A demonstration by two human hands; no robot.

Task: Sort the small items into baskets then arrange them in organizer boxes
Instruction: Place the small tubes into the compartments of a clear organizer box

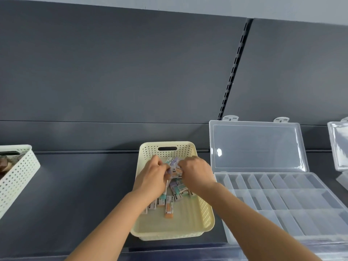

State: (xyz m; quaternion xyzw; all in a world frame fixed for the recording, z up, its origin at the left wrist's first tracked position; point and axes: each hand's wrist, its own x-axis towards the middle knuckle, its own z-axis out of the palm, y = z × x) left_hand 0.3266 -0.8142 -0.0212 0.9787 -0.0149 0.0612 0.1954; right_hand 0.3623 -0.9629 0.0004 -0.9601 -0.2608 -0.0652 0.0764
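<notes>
Reaching into the cream basket (206,213) from its near side, both hands meet over its far half; the left hand (152,178) has its fingers curled round a few small erasers (176,171), and the right hand (195,172) pinches the same bunch from the other side, knuckles up and fingertips bent inward; more of them lie loose on the basket floor below the wrists, among them an orange-ended eraser (169,207) pointing toward the near rim; each wears a white paper sleeve with a coloured band and what looks like a barcode strip, but the print is too small to read and no brand can be made out; the basket, perforated and with a slot handle at its far end, stands on a dark grey shelf (75,194); just beside it on the right lies a clear organizer box (282,200), its lid (258,146) standing upright at the back; a white basket (17,178) sits well apart at the left edge, its contents unclear; a second clear box (339,147) shows partly at the far right.
</notes>
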